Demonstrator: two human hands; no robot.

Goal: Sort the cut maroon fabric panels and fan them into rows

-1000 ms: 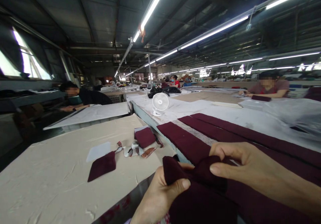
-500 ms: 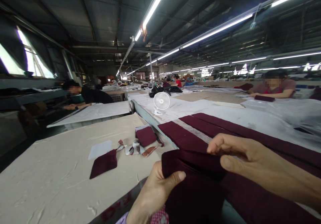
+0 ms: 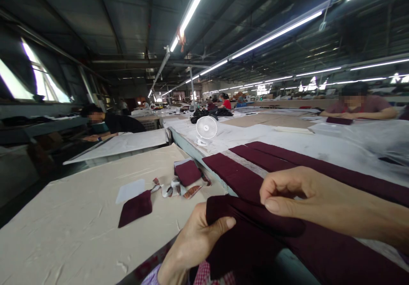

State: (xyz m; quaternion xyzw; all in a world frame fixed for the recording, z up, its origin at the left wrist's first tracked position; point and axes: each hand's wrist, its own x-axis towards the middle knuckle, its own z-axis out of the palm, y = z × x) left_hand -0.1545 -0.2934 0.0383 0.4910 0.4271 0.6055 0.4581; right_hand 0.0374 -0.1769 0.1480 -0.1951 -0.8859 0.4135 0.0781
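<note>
In front of me is a dark maroon piece of fabric (image 3: 243, 238), raised off the tables and apparently folded or layered along its upper edge. My left hand (image 3: 193, 240) grips its left corner, thumb on top and fingers behind. At the upper edge, my right hand (image 3: 297, 191) has thumb and forefinger pinched together on the cloth; the fingertips partly hide what lies between them. Beyond and below the right hand, flat maroon fabric strips (image 3: 236, 174) lie side by side on the white-covered table.
On the beige-covered table (image 3: 79, 217) at left are a maroon square (image 3: 136, 208), a stack of maroon pieces (image 3: 188, 173), a white sheet (image 3: 130, 190) and patterned scraps (image 3: 174, 188). A small white fan (image 3: 206, 127) stands at the table edge. Co-workers sit at left and right.
My right thumb and forefinger have closed together at the cloth's upper edge, having been apart. The left hand keeps its hold, and the fabric's right part has shifted slightly.
</note>
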